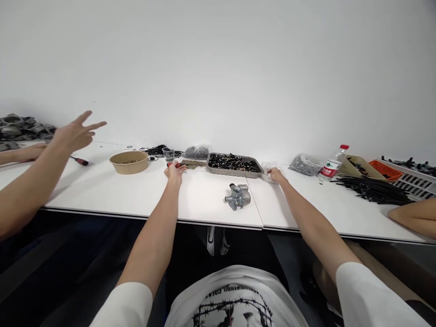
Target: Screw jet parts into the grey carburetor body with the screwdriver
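Note:
My left hand (174,171) rests at the back of the table, its fingers closed around a red-handled tool (178,165); most of the tool is hidden, so its kind does not show. Just behind that hand lies a patch of small brass-coloured parts (193,164). On the other side, my right hand (276,175) pinches a clear plastic bag (270,175) by the right end of a metal tray (235,173) full of black and brass-coloured pieces. Between my arms a grey metal carburetor (237,197) sits on the white table, apart from both hands.
At left, a co-worker's raised hand (73,132) is near a tan bowl (129,169) and a screwdriver (81,161). A small plastic cup (168,154) stands behind. Rightward are a bagged grey heap (304,164), a water bottle (334,164), black tubes (374,190) and another person's arm (413,218).

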Motion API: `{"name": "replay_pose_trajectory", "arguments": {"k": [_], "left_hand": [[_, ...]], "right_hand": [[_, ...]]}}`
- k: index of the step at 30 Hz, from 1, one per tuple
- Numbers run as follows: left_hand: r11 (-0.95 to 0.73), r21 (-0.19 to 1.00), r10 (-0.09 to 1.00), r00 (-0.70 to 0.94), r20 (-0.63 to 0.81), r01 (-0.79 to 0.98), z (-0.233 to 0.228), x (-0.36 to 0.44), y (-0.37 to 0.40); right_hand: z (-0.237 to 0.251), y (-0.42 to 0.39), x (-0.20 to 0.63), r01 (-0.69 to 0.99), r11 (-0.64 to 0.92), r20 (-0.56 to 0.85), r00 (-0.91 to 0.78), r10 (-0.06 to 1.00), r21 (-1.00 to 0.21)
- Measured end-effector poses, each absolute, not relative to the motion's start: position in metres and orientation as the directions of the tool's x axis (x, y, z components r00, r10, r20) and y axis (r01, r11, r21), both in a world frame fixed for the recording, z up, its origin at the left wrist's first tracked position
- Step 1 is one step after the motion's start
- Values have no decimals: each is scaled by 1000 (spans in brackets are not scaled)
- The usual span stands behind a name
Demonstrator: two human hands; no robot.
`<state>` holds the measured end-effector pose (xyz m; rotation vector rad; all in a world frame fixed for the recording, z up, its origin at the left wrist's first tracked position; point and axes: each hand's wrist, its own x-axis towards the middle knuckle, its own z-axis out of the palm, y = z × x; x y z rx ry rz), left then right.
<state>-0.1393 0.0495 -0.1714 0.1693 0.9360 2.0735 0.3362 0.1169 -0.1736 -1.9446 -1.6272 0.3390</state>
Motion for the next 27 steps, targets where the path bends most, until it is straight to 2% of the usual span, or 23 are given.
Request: {"name": "replay_pose_trajectory", "arguments": {"k": [3, 10, 19, 27], "left_hand": [[-364, 679, 740, -641, -204, -637, -170, -139, 49], [-346, 685, 749, -628, -209, -641, -170, -140, 47], [-371, 671, 742, -639, -202, -642, -171, -142, 50], [-376, 672, 747, -638, -187, -638, -172, -142, 51]], "right_hand": [[-173, 114, 334, 795, -138, 138, 268, 953, -591], [-167, 110, 342, 723, -110, 221, 347, 911, -682], [-146, 96, 363, 600, -3, 233, 315, 920, -800], [-140, 92, 367, 547, 23, 238, 326, 915, -837]]}}
